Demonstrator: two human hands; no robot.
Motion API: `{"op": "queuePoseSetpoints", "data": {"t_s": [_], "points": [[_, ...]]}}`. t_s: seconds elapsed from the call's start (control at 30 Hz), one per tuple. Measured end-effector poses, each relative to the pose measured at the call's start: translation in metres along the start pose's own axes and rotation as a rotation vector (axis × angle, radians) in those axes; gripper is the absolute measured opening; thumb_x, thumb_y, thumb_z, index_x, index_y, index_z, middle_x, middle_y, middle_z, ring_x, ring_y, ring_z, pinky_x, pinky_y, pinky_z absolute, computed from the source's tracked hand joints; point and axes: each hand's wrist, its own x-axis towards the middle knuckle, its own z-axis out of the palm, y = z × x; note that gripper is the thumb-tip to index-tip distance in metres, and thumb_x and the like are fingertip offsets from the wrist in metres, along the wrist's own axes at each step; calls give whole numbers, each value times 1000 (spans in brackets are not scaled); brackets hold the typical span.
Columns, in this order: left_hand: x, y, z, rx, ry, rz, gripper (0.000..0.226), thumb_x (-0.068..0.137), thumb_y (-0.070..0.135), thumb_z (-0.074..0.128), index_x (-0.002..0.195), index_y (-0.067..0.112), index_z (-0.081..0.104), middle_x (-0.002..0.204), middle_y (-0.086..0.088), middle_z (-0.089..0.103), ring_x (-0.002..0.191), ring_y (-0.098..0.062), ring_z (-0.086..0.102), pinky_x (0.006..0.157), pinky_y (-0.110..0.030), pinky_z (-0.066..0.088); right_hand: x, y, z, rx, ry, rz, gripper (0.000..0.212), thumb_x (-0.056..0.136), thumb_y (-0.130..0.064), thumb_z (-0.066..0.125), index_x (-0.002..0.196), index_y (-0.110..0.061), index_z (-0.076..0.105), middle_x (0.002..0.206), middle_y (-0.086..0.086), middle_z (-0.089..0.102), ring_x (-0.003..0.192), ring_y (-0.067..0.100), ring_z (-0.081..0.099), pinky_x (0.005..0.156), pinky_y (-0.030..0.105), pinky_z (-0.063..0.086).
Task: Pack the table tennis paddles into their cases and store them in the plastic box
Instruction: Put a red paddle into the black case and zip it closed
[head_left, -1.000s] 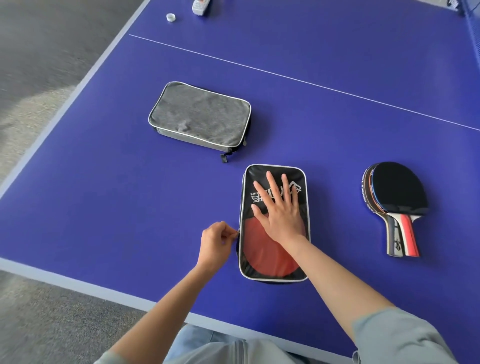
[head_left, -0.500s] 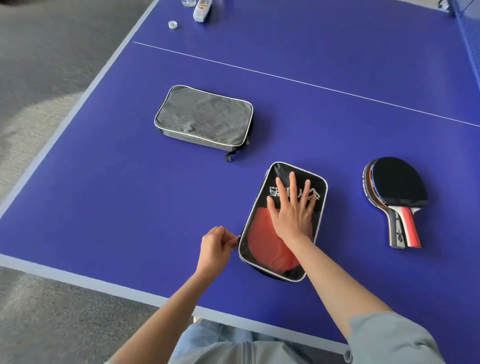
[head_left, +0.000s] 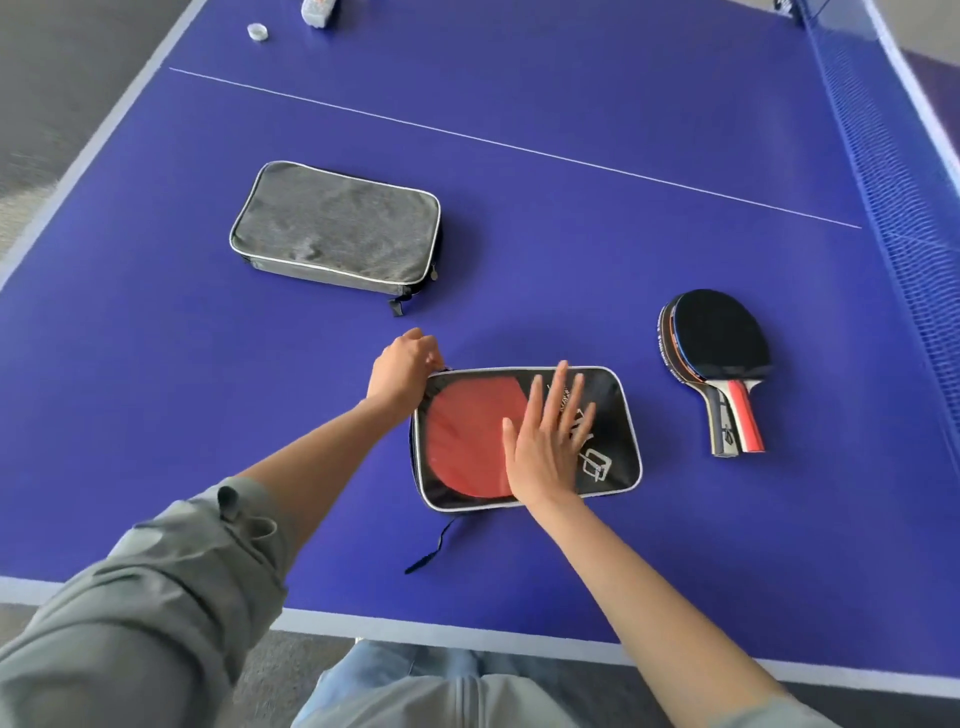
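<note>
While both your forearms reach out over the blue table (head_left: 571, 249), your right hand (head_left: 548, 441) lies flat, fingers spread, pressing the black case (head_left: 613, 415) with its red disc. Your left hand (head_left: 402, 366) curls at the case's far left corner, pinching there. The stacked paddles (head_left: 719, 353) lie right of your right hand; the grey case (head_left: 337, 228) sits beyond your left.

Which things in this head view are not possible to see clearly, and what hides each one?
- Zipper pull of the black case: head view, hidden inside the closed left hand.
- Print on the case: partly covered by the flat right hand.
- Paddles: stacked, so their count is unclear.
- White object: cut off by the top edge.
- Plastic box: out of frame.
</note>
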Motion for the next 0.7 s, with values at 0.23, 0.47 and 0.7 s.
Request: {"op": "queuePoseSetpoints", "data": {"t_s": [0.23, 0.47, 0.7], "points": [[-10, -33, -6, -98, 18, -47, 7, 85, -1, 60, 83, 1, 67, 87, -9, 61, 77, -27, 57, 66, -30, 43, 6, -23, 18, -113, -62, -399, 63, 94, -60, 24, 150, -38, 4, 161, 2, -3, 148, 31, -2, 117, 59, 7], [-55, -54, 6, -279, 131, -300, 12, 84, 5, 64, 73, 0, 62, 70, 5, 64, 59, -5, 53, 55, -16, 41, 7, -28, 18, -95, -20, -367, 62, 94, -60, 22, 150, -38, 9, 161, 2, 0, 148, 30, 1, 116, 59, 7], [-109, -48, 27, -387, 174, -326, 25, 84, 4, 65, 62, 11, 55, 71, 3, 68, 61, 0, 57, 52, -7, 41, 16, -41, 19, -75, -17, -259, 62, 94, -59, 23, 150, -37, 10, 161, 2, 2, 148, 31, 2, 115, 61, 7]]}}
